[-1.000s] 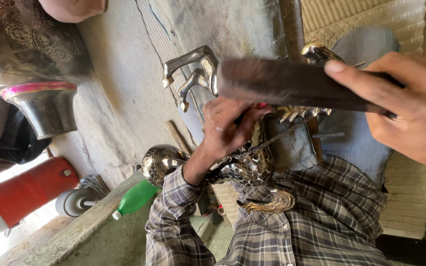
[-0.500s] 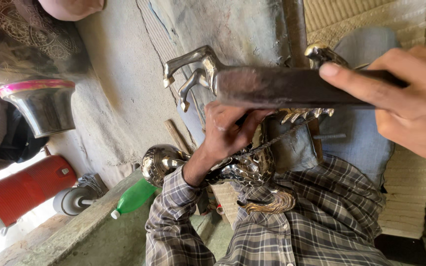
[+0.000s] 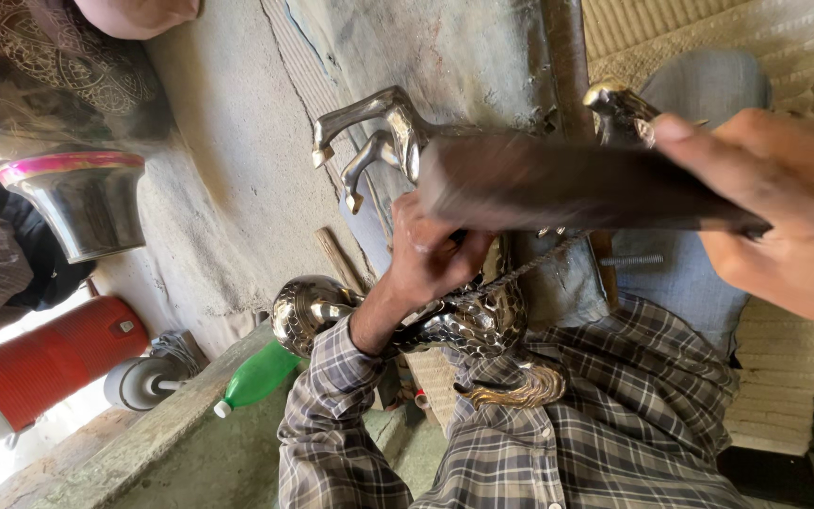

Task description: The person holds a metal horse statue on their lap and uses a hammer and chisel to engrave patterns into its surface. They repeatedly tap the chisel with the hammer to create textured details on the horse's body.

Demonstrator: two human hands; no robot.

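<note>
Hands first: right hand (image 3: 784, 212) is clamped around a long dark flat file (image 3: 567, 184), blurry, laid across a shiny metal horse figure (image 3: 383, 137). Left hand (image 3: 431, 250) is closed tight on the figure's scaly-textured body (image 3: 478, 316), down in the lap against the plaid shirt (image 3: 614, 424). As for containers, a polished metal pot with a pink rim (image 3: 77, 203) sits off to the side, can't see inside it. Red cylinder jug (image 3: 44, 363) and a green plastic bottle (image 3: 256, 377) lie near the concrete ledge (image 3: 143, 443), contents hidden too.
</note>
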